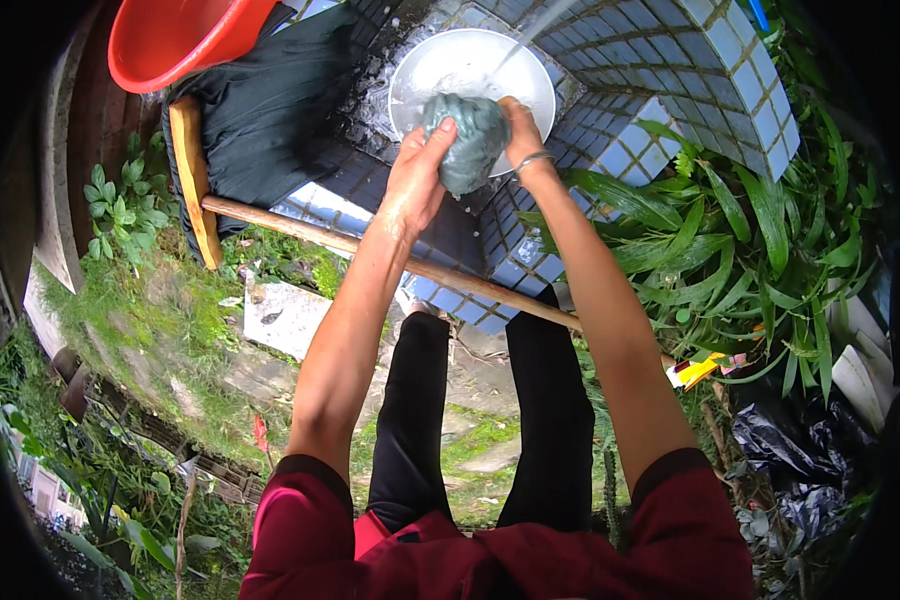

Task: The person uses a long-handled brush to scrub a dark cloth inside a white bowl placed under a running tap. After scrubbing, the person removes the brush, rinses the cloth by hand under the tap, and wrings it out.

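Note:
A wet, bunched grey-green cloth (469, 142) is held between my two hands over a round, pale metal basin (420, 67). My left hand (420, 169) grips its left side, the thumb lying across the top. On the cloth's right side is my right hand (523, 131), with a bangle on the wrist; its fingertips are partly hidden. A stream of water (529, 34) runs into the basin from the upper right. The basin stands inside a blue-tiled trough (607, 60), whose floor around it looks wet and soapy.
Dark wet fabric (270, 112) drapes over the trough's left wall beneath a red plastic basin (180, 45). A wooden-handled tool (285, 221) with a wooden crosspiece leans across the trough's front. Leafy plants (690, 217) crowd the right side. A white slab (285, 315) lies on mossy ground.

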Action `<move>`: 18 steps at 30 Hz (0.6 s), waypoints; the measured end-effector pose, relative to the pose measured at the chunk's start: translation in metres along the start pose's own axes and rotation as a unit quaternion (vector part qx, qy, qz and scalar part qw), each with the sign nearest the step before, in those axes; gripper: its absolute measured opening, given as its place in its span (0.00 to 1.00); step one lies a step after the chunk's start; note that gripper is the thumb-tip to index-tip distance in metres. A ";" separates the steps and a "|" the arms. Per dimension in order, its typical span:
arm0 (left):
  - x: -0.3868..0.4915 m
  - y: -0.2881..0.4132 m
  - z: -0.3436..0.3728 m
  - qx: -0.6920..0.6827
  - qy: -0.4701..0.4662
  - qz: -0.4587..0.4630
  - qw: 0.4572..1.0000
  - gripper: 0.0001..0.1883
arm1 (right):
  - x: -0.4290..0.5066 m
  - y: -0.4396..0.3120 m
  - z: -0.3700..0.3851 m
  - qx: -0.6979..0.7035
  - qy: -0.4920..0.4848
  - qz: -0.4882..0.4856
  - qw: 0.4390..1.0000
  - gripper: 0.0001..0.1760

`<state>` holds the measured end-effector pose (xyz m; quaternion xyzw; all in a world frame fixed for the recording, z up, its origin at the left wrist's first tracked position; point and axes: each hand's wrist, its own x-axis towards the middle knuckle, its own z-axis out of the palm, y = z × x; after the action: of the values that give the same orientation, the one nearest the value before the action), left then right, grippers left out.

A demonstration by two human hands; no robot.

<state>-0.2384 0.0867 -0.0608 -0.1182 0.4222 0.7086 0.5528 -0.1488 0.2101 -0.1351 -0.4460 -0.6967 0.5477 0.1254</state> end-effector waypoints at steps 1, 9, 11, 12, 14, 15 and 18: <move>-0.005 0.000 0.002 0.006 -0.008 -0.006 1.000 0.13 | 0.006 0.009 -0.004 0.161 -0.045 0.184 0.969 0.12; -0.015 0.008 -0.032 0.003 0.119 0.000 0.993 0.28 | -0.004 -0.043 -0.002 0.232 -0.174 0.190 0.938 0.13; -0.007 0.005 -0.042 -0.098 0.107 -0.021 0.989 0.33 | -0.033 -0.070 0.004 0.178 -0.133 0.032 0.974 0.08; 0.001 0.004 -0.044 -0.086 0.133 -0.037 0.987 0.30 | -0.051 -0.083 0.010 0.183 -0.113 -0.033 0.976 0.08; 0.009 -0.002 -0.041 -0.104 0.049 -0.062 0.991 0.22 | -0.073 -0.098 0.025 0.054 -0.069 -0.173 0.981 0.10; 0.013 -0.001 -0.039 -0.165 -0.040 -0.096 0.981 0.17 | -0.078 -0.098 0.029 -0.043 -0.072 -0.196 0.977 0.08; 0.009 -0.008 -0.020 -0.008 0.108 -0.014 0.994 0.19 | -0.041 -0.062 0.033 -0.210 -0.025 -0.097 0.973 0.05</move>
<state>-0.2405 0.0787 -0.0824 -0.2043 0.4726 0.6869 0.5129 -0.1769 0.1576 -0.0800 -0.3787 -0.8391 0.3853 0.0640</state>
